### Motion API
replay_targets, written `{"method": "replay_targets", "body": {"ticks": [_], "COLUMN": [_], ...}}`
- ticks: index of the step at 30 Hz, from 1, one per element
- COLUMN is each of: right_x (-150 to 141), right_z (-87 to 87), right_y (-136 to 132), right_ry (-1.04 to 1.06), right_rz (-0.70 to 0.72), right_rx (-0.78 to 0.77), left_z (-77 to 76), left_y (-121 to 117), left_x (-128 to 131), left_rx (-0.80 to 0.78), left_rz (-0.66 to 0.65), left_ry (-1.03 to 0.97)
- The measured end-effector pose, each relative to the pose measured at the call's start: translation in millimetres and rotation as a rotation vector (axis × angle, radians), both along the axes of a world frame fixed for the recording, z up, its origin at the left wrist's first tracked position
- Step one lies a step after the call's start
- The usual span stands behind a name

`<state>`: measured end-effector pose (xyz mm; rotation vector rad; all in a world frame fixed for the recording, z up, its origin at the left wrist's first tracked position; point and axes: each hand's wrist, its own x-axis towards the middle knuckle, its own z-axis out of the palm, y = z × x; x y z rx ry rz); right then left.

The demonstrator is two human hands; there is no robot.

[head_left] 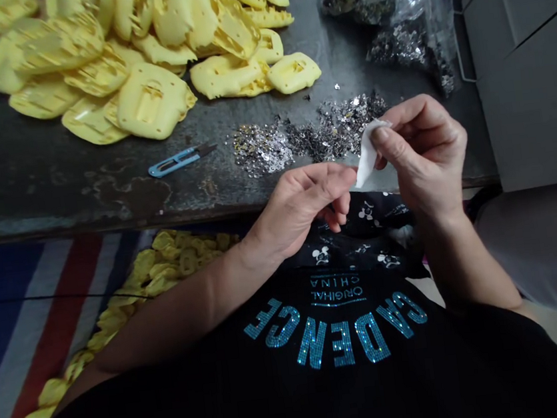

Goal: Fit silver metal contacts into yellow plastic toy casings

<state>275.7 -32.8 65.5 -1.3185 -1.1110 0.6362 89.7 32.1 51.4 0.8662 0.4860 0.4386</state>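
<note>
My right hand (420, 152) pinches a small white scrap of paper or cloth (367, 154) between thumb and fingers, above the table's front edge. My left hand (303, 206) comes in from the left, its fingertips at the scrap's lower tip. I cannot tell whether they grip it. Just beyond both hands lies a spread of small silver and gold metal pieces (310, 135) on the dark metal tabletop (71, 199). Blue-handled thread snips (180, 161) rest to the left of that spread.
Yellow moulded plastic pieces (140, 57) are heaped at the table's far left, and more (164, 269) lie on a striped cloth (21, 332) below its edge. Clear bags of metal pieces (388, 22) sit far right, beside a grey box (528, 66).
</note>
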Motion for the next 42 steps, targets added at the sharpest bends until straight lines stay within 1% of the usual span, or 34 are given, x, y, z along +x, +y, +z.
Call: {"method": "replay_targets", "body": {"ticks": [2,6,9,12,15,17,19,21,23,25,27,29,32,34,36,39,42], "right_x": [0,-2,-3,-1,2,2,0,-5,-9,-12,-10,-6,1,2,-1,-9,-16], "right_z": [-3.3,-5.8,-5.3,-7.2,-12.3,-16.3,-20.3,-24.2,-27.9,-31.1,-32.9,-32.7,-29.1,-24.9,-19.9,-14.7,-15.2], "right_y": [3,7,6,5,5,5,4,2,1,-1,-3,-6,-9,-10,-10,-8,-5], "right_ry": [0.023,0.009,-0.013,-0.015,0.032,0.094,0.185,0.32,0.482,0.609,0.645,0.585,0.419,0.302,0.171,0.011,-0.015], "right_rz": [0.037,0.053,0.047,0.029,0.023,0.024,0.042,0.091,0.179,0.287,0.358,0.337,0.204,0.145,0.151,0.209,0.214], "right_rx": [0.03,0.202,0.228,0.185,0.152,0.114,0.054,-0.023,-0.109,-0.199,-0.248,-0.225,-0.121,-0.065,-0.038,-0.016,0.005], "left_z": [0.9,-1.3,-4.0,-3.8,-1.9,-2.0,-3.7,-5.8,-6.6,-5.3,-2.4,0.8,4.5,6.3,7.4,8.9,11.7], "left_y": [-1,-2,-3,-3,-3,-3,-2,-1,2,5,9,13,18,19,18,15,12], "left_x": [2,6,7,7,7,6,6,5,6,6,6,6,5,4,3,4,5], "left_rx": [0.015,0.053,0.099,0.116,0.149,0.199,0.273,0.369,0.424,0.392,0.313,0.237,0.155,0.134,0.127,0.128,0.127], "left_rz": [0.003,0.024,0.027,0.022,0.05,0.085,0.157,0.251,0.308,0.3,0.288,0.307,0.344,0.34,0.327,0.332,0.343], "left_ry": [0.011,0.001,0.002,0.018,0.034,0.018,-0.019,-0.043,-0.075,-0.105,-0.128,-0.114,-0.115,-0.141,-0.159,-0.158,-0.148]}}
